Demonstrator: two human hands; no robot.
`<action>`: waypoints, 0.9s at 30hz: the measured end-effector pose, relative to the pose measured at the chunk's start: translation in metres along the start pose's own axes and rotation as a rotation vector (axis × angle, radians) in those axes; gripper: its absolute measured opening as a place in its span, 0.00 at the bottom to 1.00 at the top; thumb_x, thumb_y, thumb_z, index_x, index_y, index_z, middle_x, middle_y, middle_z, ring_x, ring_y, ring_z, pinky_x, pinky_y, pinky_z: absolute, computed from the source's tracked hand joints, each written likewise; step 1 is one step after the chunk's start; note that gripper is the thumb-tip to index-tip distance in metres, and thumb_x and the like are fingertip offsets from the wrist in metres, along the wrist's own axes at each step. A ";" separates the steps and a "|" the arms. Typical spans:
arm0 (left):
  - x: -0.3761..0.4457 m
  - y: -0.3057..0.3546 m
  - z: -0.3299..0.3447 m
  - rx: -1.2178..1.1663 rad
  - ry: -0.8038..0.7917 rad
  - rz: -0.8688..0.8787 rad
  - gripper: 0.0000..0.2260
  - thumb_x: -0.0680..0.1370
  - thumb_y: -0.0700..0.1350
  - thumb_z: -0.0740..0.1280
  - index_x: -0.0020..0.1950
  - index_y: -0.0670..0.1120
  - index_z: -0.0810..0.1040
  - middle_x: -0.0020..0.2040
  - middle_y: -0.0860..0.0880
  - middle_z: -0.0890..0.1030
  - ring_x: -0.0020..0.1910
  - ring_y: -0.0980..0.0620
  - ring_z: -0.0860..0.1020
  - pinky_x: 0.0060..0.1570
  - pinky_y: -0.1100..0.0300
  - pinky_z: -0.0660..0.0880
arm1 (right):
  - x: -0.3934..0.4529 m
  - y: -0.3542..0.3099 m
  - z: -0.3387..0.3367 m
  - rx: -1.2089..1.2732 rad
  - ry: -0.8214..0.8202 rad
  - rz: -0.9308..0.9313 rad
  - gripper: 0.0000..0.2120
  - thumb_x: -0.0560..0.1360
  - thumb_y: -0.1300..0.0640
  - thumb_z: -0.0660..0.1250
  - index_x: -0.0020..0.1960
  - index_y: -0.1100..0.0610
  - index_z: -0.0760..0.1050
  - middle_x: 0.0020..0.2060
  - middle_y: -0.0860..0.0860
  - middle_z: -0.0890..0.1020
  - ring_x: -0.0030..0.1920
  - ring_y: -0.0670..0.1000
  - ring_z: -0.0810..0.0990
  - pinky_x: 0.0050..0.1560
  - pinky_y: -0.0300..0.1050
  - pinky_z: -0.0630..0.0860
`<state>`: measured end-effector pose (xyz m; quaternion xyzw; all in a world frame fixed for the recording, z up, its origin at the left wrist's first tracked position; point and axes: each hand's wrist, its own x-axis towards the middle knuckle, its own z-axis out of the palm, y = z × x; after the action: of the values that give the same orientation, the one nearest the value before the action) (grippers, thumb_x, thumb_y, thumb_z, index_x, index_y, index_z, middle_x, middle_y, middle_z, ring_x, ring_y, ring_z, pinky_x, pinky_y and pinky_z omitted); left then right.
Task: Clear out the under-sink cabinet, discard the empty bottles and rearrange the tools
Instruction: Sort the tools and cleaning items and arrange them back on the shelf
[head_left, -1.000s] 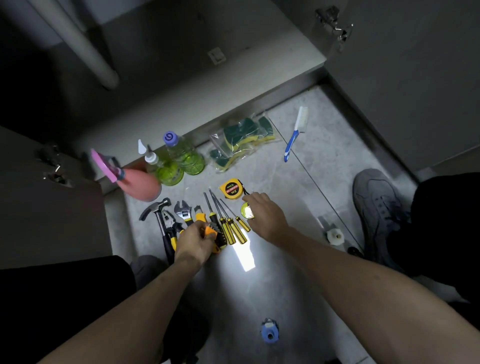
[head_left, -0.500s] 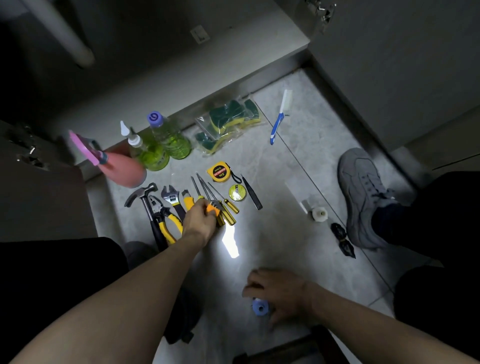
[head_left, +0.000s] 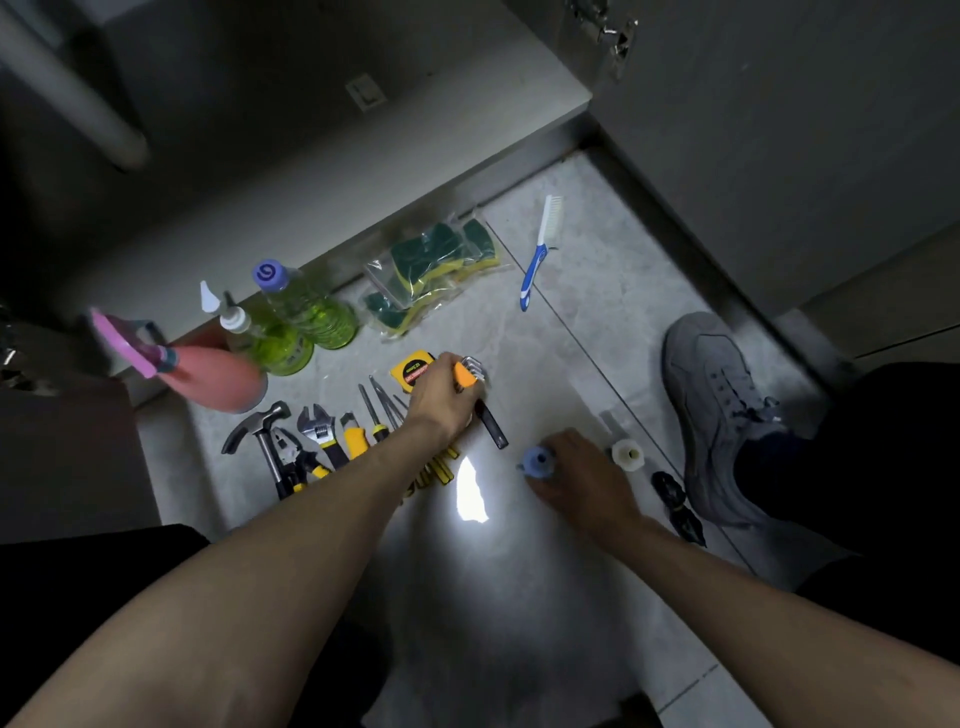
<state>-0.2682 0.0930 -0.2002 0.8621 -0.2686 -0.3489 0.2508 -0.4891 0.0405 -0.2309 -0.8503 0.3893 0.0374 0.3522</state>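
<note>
Gripping orange hex-key set: left hand; right hand holds blue roll; labels unreadable.

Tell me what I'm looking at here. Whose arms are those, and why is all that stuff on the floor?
Those arms belong to a person wearing a camera on their head, so you see what they see, looking down at the floor in front of an open sink cabinet. There is only this one view.

The left hand has a grip on an orange holder of metal keys. The right hand holds a small blue thing; I cannot tell what it is.

On the floor lie a hammer, pliers, a wrench and screwdrivers in a row, beside a yellow tape measure. Further back stand two green bottles, a pink spray bottle, a bag of sponges and a blue brush.
</note>
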 end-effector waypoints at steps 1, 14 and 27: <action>0.009 0.005 0.002 0.038 -0.001 0.021 0.13 0.77 0.46 0.68 0.61 0.46 0.75 0.53 0.46 0.80 0.52 0.45 0.77 0.51 0.53 0.74 | 0.008 0.003 -0.003 0.017 0.019 0.038 0.15 0.74 0.45 0.73 0.52 0.55 0.78 0.50 0.52 0.79 0.52 0.55 0.80 0.46 0.51 0.75; 0.059 0.010 0.022 0.648 -0.046 0.358 0.19 0.78 0.49 0.67 0.68 0.48 0.74 0.63 0.46 0.73 0.61 0.44 0.71 0.58 0.49 0.74 | 0.058 -0.015 0.008 0.239 0.107 0.123 0.09 0.74 0.56 0.72 0.53 0.54 0.77 0.49 0.49 0.75 0.46 0.49 0.77 0.46 0.42 0.73; 0.038 0.007 0.011 0.426 0.023 0.347 0.15 0.79 0.47 0.64 0.66 0.48 0.75 0.58 0.47 0.74 0.60 0.46 0.72 0.52 0.52 0.74 | 0.030 -0.008 -0.012 0.255 0.166 0.094 0.19 0.73 0.59 0.70 0.63 0.52 0.75 0.56 0.47 0.76 0.55 0.50 0.78 0.51 0.46 0.76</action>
<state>-0.2549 0.0609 -0.2210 0.8404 -0.4769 -0.2263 0.1229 -0.4652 0.0173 -0.2279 -0.7797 0.4582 -0.0662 0.4216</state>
